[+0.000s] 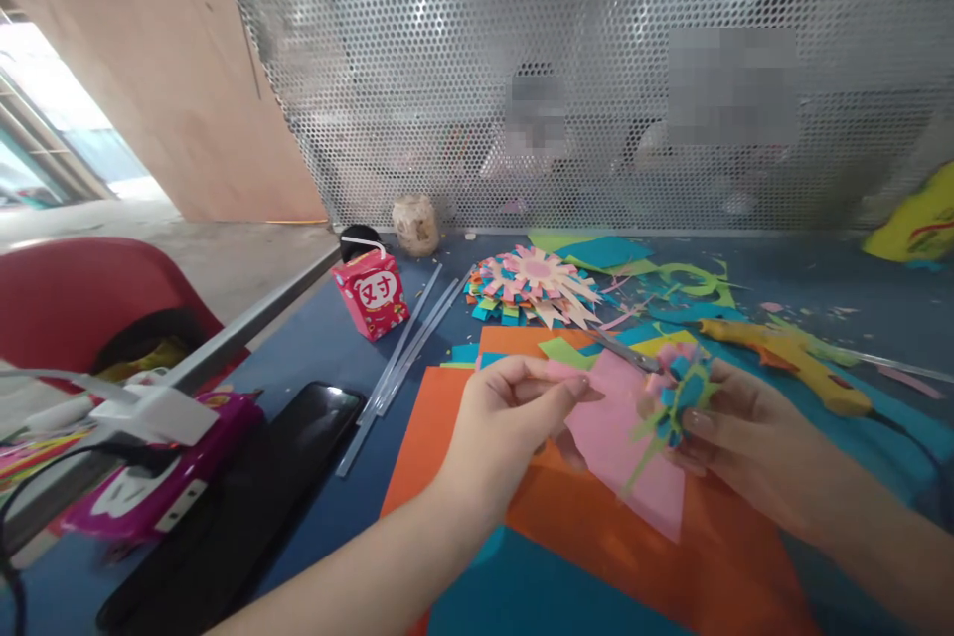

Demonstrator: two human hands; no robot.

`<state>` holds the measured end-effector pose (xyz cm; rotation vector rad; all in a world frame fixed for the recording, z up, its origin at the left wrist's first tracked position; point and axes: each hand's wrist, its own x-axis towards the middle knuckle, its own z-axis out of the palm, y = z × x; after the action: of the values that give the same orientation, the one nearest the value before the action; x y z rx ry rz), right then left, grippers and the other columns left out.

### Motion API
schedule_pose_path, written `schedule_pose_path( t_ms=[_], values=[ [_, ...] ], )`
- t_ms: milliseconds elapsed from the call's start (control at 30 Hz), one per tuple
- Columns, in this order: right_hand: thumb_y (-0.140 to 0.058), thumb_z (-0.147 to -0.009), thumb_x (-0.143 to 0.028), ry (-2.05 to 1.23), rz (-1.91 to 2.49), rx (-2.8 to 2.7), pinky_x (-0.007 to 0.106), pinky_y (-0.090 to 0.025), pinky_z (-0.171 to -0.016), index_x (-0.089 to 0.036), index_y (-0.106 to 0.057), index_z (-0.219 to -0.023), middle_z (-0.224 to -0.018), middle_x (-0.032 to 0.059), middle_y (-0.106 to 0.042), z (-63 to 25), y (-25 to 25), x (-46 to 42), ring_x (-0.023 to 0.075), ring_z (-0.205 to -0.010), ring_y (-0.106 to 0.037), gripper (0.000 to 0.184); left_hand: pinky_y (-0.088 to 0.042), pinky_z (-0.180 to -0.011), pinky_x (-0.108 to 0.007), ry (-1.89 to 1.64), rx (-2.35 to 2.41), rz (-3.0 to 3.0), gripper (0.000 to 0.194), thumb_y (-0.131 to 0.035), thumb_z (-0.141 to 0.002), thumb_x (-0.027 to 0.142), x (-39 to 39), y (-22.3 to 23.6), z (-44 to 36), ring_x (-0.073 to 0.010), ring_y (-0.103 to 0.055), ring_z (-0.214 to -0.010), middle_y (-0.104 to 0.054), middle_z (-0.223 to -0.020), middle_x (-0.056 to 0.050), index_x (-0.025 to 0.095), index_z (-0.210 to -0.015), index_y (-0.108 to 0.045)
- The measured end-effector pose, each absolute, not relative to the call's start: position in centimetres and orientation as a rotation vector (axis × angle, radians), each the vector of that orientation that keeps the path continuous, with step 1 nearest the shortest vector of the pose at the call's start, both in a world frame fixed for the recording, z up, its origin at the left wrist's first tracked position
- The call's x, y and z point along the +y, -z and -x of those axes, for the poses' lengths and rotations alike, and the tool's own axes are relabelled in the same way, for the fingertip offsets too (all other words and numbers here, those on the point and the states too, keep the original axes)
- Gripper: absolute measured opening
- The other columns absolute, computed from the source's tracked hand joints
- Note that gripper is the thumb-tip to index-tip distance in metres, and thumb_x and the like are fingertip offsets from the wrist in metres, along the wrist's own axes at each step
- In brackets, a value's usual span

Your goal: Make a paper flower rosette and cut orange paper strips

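My right hand (734, 437) grips a small layered paper flower (682, 393) of blue, green and pink fringes, with a thin green strip trailing below it. To its left, my left hand (514, 417) is closed in a pinch on a pink paper piece (570, 374). Scissor blades (630, 354) show just behind the flower; their handles are hidden, so I cannot tell whether they are held. Under both hands, a pink paper sheet (641, 477) overlies an orange sheet (428, 437). A blue sheet (537, 591) lies nearest me.
Finished fringed paper flowers (533, 278) are heaped at the back. A yellow glue gun (790, 363) lies right, its cord trailing. Clear glue sticks (409, 348), a red drink carton (373, 293), a black phone (245, 507) and a purple power strip (179, 467) stand left. A perforated metal screen (462, 40) rises behind.
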<state>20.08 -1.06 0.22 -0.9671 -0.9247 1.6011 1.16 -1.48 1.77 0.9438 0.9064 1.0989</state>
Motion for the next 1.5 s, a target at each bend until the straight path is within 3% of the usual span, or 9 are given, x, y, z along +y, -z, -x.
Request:
schedule_pose_path(
  t_ms=[233,433,733,1000,1167,1367,1500],
  values=[
    [-0.087,-0.026,-0.019,-1.581,1.140,-0.892,0.018,-0.038,-0.029,-0.032,-0.068,-0.058,-0.048,-0.0035,-0.059,-19.3,-0.8,-1.3,0.0072,-0.034,-0.041,0.039,-0.033,-0.030,-0.014,-1.119,0.863,-0.893,0.014,-0.062,-0.077,0.025,-2.1,-1.9,-1.6,-0.0003,-0.045,-0.025,-0.073,-0.082,-0.006,0.013,-0.069,-0.059],
    [-0.087,-0.026,-0.033,-1.557,1.281,-0.805,0.019,-0.034,-0.023,-0.033,-0.067,-0.053,-0.040,-0.0017,-0.055,-19.3,-0.8,-1.3,0.0092,-0.028,-0.040,0.034,-0.034,-0.030,-0.012,-1.069,0.828,-0.846,0.011,-0.061,-0.078,0.020,-2.5,-1.8,-1.9,-0.0026,-0.049,-0.027,-0.070,-0.063,0.000,0.014,-0.069,-0.057],
    [-0.087,-0.017,-0.032,-1.468,1.376,-0.764,0.020,-0.036,-0.023,-0.028,-0.065,-0.048,-0.039,0.0004,-0.056,-18.8,-1.3,-1.5,0.0101,-0.028,-0.043,0.038,-0.033,-0.032,-0.010,-1.061,0.776,-0.782,0.015,-0.061,-0.079,0.024,-2.3,-1.6,-1.9,-0.0019,-0.052,-0.029,-0.072,-0.074,-0.002,0.013,-0.070,-0.055],
    [-0.086,-0.031,-0.025,-1.538,1.273,-0.793,0.018,-0.036,-0.020,-0.029,-0.066,-0.058,-0.041,-0.0027,-0.058,-19.3,-0.5,-1.6,0.0130,-0.027,-0.049,0.034,-0.033,-0.034,-0.013,-1.023,0.809,-0.777,0.013,-0.061,-0.076,0.023,-2.1,-1.3,-2.0,-0.0018,-0.052,-0.030,-0.073,-0.087,-0.005,0.013,-0.069,-0.057],
    [-0.083,-0.035,-0.012,-1.555,1.164,-0.854,0.015,-0.035,-0.020,-0.029,-0.067,-0.065,-0.041,-0.0042,-0.059,-19.6,0.0,-1.7,0.0113,-0.027,-0.048,0.039,-0.023,-0.033,-0.014,-1.031,0.936,-0.822,0.014,-0.063,-0.073,0.024,-1.5,-1.0,-1.7,-0.0004,-0.049,-0.030,-0.072,-0.082,-0.005,0.013,-0.067,-0.056],
    [-0.084,-0.039,-0.013,-1.573,1.102,-0.877,0.014,-0.036,-0.022,-0.031,-0.069,-0.069,-0.039,-0.0037,-0.059,-19.6,0.0,-1.7,0.0109,-0.028,-0.049,0.038,-0.021,-0.032,-0.014,-1.022,0.993,-0.811,0.016,-0.064,-0.073,0.025,-1.2,-1.0,-1.7,-0.0006,-0.048,-0.029,-0.072,-0.084,-0.006,0.013,-0.069,-0.054],
    [-0.084,-0.042,-0.015,-1.573,1.037,-0.960,0.015,-0.041,-0.026,-0.030,-0.070,-0.067,-0.048,-0.0037,-0.064,-19.5,-0.2,-1.5,0.0100,-0.031,-0.052,0.032,-0.024,-0.032,-0.013,-1.050,0.960,-0.851,0.019,-0.064,-0.074,0.026,-1.7,-1.4,-1.7,-0.0013,-0.049,-0.028,-0.072,-0.078,-0.006,0.013,-0.067,-0.052]
  ],
)
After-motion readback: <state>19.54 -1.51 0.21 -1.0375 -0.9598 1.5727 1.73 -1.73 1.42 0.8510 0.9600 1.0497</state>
